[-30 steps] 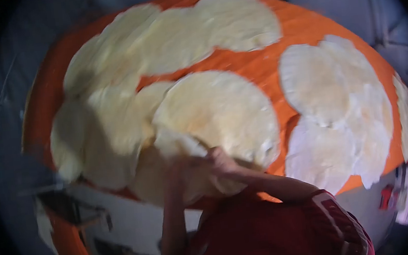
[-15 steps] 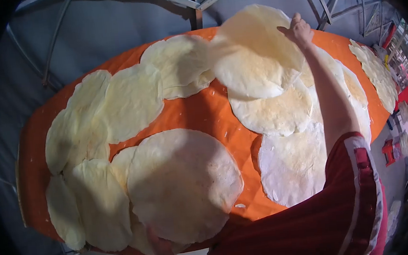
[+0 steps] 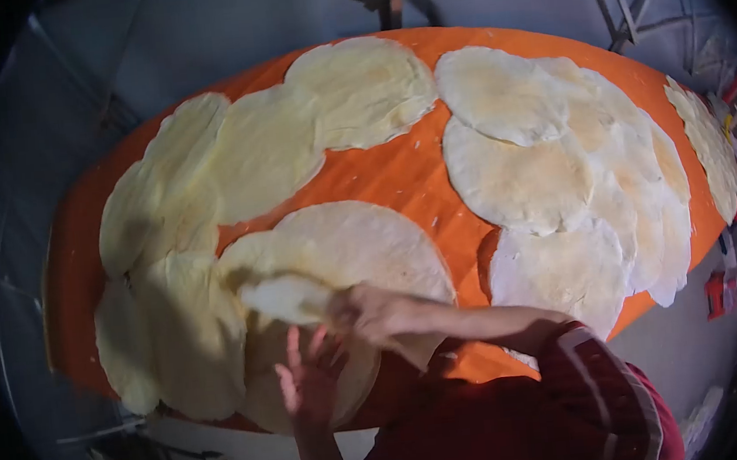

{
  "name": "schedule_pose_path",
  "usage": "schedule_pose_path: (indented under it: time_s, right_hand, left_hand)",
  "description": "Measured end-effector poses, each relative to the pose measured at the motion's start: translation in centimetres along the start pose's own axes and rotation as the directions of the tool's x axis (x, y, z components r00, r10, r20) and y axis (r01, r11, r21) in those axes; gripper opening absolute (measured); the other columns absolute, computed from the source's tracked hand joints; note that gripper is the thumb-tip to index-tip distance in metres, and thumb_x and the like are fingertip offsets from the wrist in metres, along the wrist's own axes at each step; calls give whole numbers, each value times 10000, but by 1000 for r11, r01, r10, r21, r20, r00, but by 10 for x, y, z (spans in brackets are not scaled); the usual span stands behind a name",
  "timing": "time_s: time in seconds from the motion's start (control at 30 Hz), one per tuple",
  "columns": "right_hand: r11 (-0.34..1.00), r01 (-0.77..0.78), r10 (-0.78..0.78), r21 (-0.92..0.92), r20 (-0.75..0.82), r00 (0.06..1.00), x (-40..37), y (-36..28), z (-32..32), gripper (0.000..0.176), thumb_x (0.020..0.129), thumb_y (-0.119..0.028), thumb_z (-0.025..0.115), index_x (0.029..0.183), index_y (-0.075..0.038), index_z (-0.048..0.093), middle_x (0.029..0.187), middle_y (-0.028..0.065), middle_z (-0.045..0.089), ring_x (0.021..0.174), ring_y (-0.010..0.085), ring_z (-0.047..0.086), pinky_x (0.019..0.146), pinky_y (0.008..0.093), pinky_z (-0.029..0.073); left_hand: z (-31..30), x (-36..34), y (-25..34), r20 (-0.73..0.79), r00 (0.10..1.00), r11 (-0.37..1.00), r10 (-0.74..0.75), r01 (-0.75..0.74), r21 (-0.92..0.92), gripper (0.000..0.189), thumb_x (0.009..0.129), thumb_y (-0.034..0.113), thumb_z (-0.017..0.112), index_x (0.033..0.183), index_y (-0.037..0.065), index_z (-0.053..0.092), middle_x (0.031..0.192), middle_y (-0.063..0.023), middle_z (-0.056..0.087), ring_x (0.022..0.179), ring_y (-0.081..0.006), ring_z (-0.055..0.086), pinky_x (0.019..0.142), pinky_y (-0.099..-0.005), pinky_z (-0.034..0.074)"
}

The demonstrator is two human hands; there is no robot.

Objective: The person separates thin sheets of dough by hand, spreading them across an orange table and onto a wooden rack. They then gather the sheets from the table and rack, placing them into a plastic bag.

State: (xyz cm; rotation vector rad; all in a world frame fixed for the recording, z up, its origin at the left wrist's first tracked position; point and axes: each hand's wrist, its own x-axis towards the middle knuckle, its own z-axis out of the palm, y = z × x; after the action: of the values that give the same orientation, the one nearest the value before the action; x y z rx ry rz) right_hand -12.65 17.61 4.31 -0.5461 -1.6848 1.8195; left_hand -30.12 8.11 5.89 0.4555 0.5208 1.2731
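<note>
Gripping one pale flatbread [image 3: 287, 299]

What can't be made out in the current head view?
- Right hand: motion blur in the head view smears its fingers, so its exact grip is unclear.
- Flatbread by that hand: blurred in the head view, and partly covered by the hand.
- Orange cloth: in the head view, the red shirt hides part of its near edge.
- Red object at right: too small in the head view to identify.
</note>
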Motion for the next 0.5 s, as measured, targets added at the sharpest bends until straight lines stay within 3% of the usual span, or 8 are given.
schedule_pose_path:
  time_s: [0.03,0.1,0.13,0.2,0.37,0.4,0.43,0.5]
  right_hand:
    - [998,39,-40,-46,-18,999,-2,10,-16,274,703,-80,512,956,27,496,732,25,514,630,92,464,557,231,407]
    - [923,105,-25,370,-214,977,-39,-19,-52,448,702,-181,580,1057,34,411,1110,165,436,1009,239,454,843,310,381]
    - [990,-24,47,142,-167,985,-58,-56,-87,497,696,-194,602,1085,0,362,1149,179,394,1049,287,421,856,343,374]
    - [987,-156,66,-33,-805,590,-114,-83,-124,255,741,-113,468,979,-21,476,933,104,541,852,205,534,706,326,457]
    - [941,-332,84,-74,-895,437,-216,-140,-190,245,709,-92,517,905,56,515,799,139,571,678,220,577,589,308,471]
    - [710,-703,190,-41,-950,248,-228,-144,-207,265,679,-106,551,907,26,515,798,129,569,704,241,564,602,325,446]
    - [711,-702,190,-41,-950,248,-222,-141,-212,265,679,-106,551,907,26,515,798,129,569,704,241,564,602,325,446]
    - [-223,-898,-511,-379,-739,439,-195,-124,-220,311,650,-130,582,923,0,506,824,144,555,787,285,533,651,357,415]
  left_hand:
    - [7,1,-2,-25,1000,995,5,-2,96,630,817,510,249,1277,90,151,1263,-144,290,1103,-285,357,898,-433,281]
    - [7,-2,-2,-60,998,982,17,-5,188,610,825,480,278,1273,86,153,1248,-152,310,1091,-288,370,888,-425,297]
    - [3,-1,-2,-56,998,969,15,-1,248,578,829,435,310,1263,79,173,1234,-157,325,1080,-288,379,880,-420,307]
    - [-2,0,-2,-106,994,945,25,12,327,508,820,314,407,1226,55,247,1174,-164,386,1025,-279,428,837,-409,355]
    - [-32,-7,3,-281,959,923,13,97,372,413,801,229,453,1150,35,346,1097,-153,445,939,-266,486,780,-375,405]
    - [-35,-9,3,-342,940,928,-4,131,348,376,788,171,479,1119,26,373,1065,-142,463,914,-256,496,763,-362,420]
    - [-39,-10,3,-342,940,928,-4,131,349,376,788,171,479,1119,26,373,1065,-142,463,914,-256,496,763,-362,420]
    - [-46,-12,0,-465,884,931,-42,203,302,294,783,120,476,1055,24,417,1000,-119,491,859,-237,510,731,-349,431]
